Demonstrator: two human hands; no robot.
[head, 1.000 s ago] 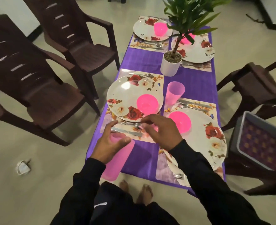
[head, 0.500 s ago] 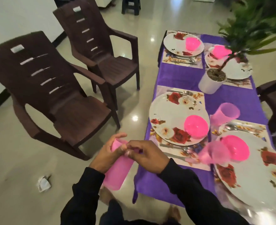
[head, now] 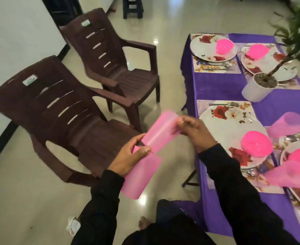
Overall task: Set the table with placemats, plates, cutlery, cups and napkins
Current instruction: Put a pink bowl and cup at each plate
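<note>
Pale tiled floor [head: 172, 29] stretches under a person who holds nested pink cups clear of the purple-clothed table [head: 221, 89], apparently to pull one free. Their left hand [head: 128, 160] grips the lower cup [head: 140, 175]; their right hand [head: 195, 131] pinches the rim of the upper cup [head: 161, 131], which slides out of it. Beyond, two placed cups [head: 292, 124] stand by floral plates [head: 230, 128] and pink bowls [head: 256, 145]. Two brown chairs [head: 85, 135] crowd the near side, and a potted plant [head: 259, 87] occupies the centre.
</note>
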